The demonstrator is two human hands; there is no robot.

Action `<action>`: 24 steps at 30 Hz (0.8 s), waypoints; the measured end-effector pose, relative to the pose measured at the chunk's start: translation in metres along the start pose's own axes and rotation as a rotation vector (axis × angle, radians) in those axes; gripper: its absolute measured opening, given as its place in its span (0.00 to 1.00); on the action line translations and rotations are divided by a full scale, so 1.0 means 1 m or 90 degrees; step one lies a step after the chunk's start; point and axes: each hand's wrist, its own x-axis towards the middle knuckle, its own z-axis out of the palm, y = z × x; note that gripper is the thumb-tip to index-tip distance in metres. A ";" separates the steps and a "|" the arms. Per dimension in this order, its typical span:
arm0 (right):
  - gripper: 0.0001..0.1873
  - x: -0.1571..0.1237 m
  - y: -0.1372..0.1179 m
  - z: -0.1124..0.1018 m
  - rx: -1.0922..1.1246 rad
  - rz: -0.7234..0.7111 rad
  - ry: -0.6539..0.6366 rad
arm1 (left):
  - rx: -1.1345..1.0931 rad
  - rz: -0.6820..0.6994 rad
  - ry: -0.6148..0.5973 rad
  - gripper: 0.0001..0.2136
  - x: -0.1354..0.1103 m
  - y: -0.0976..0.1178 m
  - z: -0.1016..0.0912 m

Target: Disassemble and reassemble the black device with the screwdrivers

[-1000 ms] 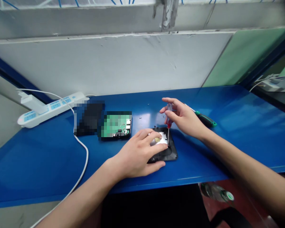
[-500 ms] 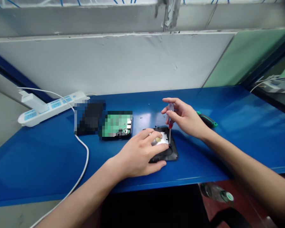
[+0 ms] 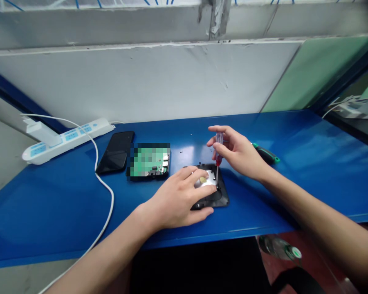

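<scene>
Near the table's (image 3: 251,220) front edge, a black casing panel (image 3: 222,197) is held down by the spread left hand (image 3: 182,196); 1 screwdriver (image 3: 220,139) is grasped upright in the right hand (image 3: 238,150), its tip at the panel; toward the back edge, left of the panel, 1 circuit board (image 3: 155,165) and 1 phone (image 3: 115,152) are laid.

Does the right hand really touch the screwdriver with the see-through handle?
Touching. The head view shows the right hand gripping the see-through screwdriver, skin right against it.
</scene>
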 end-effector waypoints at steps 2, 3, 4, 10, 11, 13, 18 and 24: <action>0.21 0.000 -0.001 0.000 0.001 -0.002 -0.001 | 0.001 -0.001 0.001 0.18 0.000 0.000 0.000; 0.21 -0.001 -0.002 0.001 0.001 -0.003 -0.001 | 0.000 -0.002 0.001 0.18 0.000 0.000 0.000; 0.21 -0.001 -0.002 0.001 0.002 -0.005 -0.002 | -0.001 -0.003 0.001 0.18 0.000 0.000 0.000; 0.22 -0.002 -0.005 0.000 0.016 -0.034 -0.021 | -0.031 -0.019 0.002 0.18 0.000 -0.001 0.001; 0.22 -0.003 -0.006 -0.001 0.018 -0.044 -0.027 | -0.034 -0.020 0.002 0.19 0.000 -0.001 0.002; 0.22 -0.005 -0.009 -0.002 0.022 -0.065 -0.045 | -0.037 -0.027 0.007 0.21 0.000 -0.001 0.002; 0.21 -0.012 -0.018 -0.002 0.045 -0.094 -0.085 | -0.039 -0.080 0.017 0.30 -0.002 -0.002 0.001; 0.16 -0.015 -0.015 0.003 0.016 -0.116 -0.107 | -0.022 -0.118 -0.013 0.35 -0.002 -0.003 0.000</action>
